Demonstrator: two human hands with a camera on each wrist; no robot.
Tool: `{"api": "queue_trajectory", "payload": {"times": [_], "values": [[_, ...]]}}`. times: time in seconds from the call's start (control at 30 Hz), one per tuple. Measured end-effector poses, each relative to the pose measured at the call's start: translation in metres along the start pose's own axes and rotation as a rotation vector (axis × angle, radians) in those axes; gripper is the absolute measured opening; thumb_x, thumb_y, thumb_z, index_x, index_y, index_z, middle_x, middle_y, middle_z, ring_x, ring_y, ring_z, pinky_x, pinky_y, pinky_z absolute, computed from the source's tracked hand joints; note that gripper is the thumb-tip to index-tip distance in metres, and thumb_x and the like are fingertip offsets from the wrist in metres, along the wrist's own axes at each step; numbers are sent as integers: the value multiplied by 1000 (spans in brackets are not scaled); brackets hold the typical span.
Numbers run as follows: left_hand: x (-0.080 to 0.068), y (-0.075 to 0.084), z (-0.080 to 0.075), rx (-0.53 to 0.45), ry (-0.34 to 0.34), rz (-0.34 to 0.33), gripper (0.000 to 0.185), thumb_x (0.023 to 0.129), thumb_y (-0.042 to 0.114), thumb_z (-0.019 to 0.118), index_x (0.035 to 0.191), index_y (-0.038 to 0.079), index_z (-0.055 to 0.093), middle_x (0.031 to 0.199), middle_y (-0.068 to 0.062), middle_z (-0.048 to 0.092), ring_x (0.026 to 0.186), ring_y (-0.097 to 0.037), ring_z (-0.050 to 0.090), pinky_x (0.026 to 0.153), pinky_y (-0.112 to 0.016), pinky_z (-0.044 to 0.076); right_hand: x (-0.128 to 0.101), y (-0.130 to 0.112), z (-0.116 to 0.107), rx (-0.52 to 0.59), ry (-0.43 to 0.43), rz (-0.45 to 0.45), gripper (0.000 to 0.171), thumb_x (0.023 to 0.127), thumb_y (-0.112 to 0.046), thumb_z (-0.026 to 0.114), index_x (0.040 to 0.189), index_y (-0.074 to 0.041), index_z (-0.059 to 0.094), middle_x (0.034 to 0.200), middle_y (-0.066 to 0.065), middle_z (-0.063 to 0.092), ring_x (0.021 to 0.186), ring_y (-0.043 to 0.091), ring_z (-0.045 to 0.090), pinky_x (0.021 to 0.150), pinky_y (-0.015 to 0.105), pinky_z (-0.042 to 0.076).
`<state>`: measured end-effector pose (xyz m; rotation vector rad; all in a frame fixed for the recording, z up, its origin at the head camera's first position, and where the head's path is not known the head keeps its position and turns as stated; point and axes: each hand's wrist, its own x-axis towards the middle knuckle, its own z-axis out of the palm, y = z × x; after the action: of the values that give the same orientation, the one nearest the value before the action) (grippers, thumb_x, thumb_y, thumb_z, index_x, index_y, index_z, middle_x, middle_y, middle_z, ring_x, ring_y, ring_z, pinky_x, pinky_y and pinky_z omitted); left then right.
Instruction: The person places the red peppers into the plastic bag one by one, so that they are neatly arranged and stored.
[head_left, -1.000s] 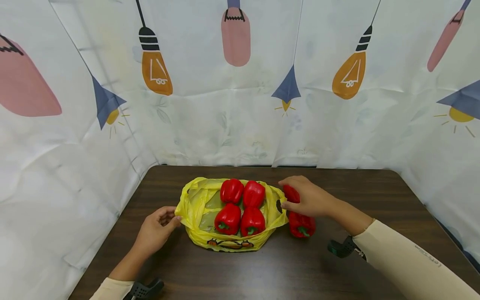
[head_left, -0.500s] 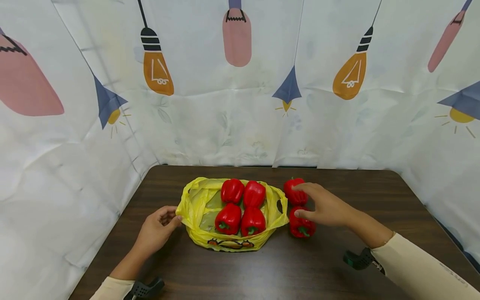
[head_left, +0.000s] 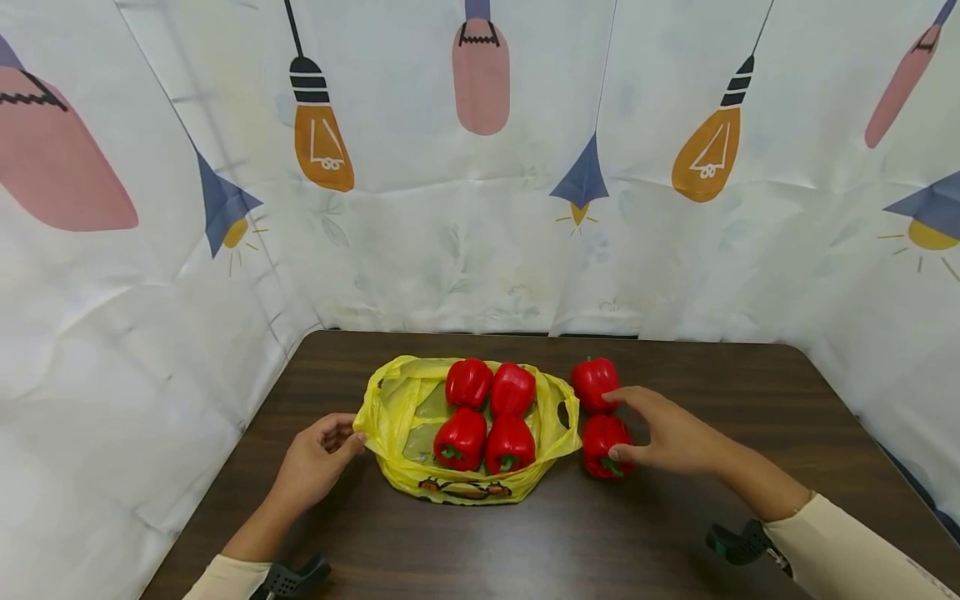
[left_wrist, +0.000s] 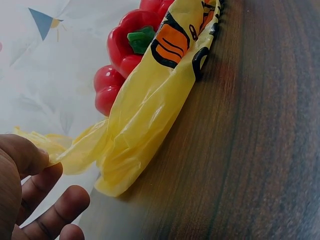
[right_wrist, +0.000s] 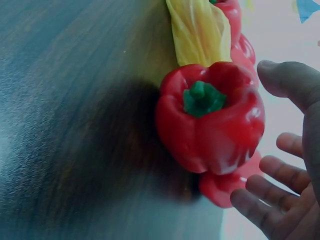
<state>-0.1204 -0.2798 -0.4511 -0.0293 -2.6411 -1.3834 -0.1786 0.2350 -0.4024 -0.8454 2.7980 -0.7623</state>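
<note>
Yellow bag (head_left: 405,417) holding four red peppers (head_left: 487,417) lies pinched at its left edge by the left hand (head_left: 315,458), steadying it, while the right hand (head_left: 667,433), fingers loosely spread, cups the near loose pepper (head_left: 600,442) without gripping.

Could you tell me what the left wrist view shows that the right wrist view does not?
Only the left wrist view shows the left hand pinching the edge of the yellow bag, and the orange print on the bag. Only the right wrist view shows the right hand, fingers spread, beside the near pepper outside the bag, with a second pepper behind it. Both show the yellow bag, red peppers and the dark wooden table.
</note>
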Motion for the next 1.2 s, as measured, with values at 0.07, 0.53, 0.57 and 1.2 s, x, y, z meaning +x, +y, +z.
{"api": "queue_trajectory", "payload": {"times": [0.07,0.53,0.57,1.2], "values": [[0,-1,0,-2,1,-2,24,99,17,71,118,3,68,95,-5,71,84,-21,68,71,-27,55,-2,2,1,18,-10,4,79,82,-50,84,143,-10,54,141,10,55,125,34,55,97,55,51],[2,1,1,2,-6,-29,25,99,17,71,120,3,67,97,-5,71,85,-20,68,72,-27,55,-10,9,12,63,-61,2,76,82,-48,85,143,-15,54,141,11,54,119,30,59,92,54,54],[2,1,1,1,-6,-30,25,99,17,71,120,3,67,97,-5,71,85,-20,69,72,-27,55,-10,10,12,70,-63,-1,75,83,-47,85,143,-15,54,140,10,55,118,29,59,91,54,54],[2,1,1,0,-1,-9,23,99,15,71,118,2,68,96,-6,71,82,-20,68,71,-26,55,-13,12,17,87,-11,-22,66,82,-39,87,135,-14,57,131,2,61,107,18,65,83,32,56]]}}
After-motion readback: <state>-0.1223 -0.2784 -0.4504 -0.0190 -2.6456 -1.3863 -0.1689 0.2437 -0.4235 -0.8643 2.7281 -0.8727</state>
